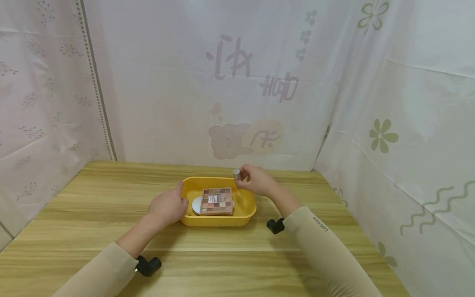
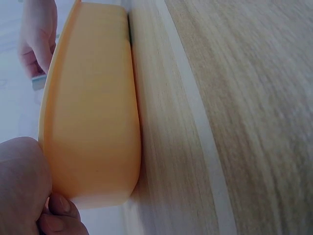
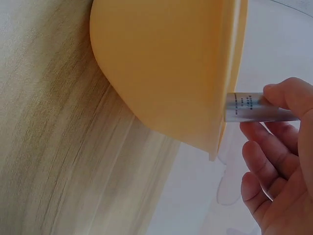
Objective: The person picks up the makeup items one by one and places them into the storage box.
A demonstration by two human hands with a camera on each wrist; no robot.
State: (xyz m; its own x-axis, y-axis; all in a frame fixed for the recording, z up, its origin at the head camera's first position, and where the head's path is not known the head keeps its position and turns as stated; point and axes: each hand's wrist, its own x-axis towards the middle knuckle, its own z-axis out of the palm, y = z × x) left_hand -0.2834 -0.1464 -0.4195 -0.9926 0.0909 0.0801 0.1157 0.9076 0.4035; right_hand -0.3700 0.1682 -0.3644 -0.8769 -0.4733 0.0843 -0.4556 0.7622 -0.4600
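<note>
A yellow oval plastic basin [image 1: 219,222] stands on the table. My left hand [image 1: 167,206] grips its left end, with fingers curled below the rim in the left wrist view. Over the basin's right rear rim, my right hand [image 1: 257,180] pinches a small silver cylinder [image 3: 244,107] with printed text on its side. The cylinder's exact kind is unclear. Inside the basin lies an eyeshadow palette [image 1: 217,203] with rows of brown and pink shades. It rests tilted on a round white object [image 1: 196,205], which is mostly hidden beneath it.
The wooden table [image 1: 208,264] extends around the basin. White printed curtains [image 1: 167,103] hang behind the table and along both sides. A black wrist mount [image 1: 149,266] sits under the left sleeve, and another black mount [image 1: 275,226] under the right.
</note>
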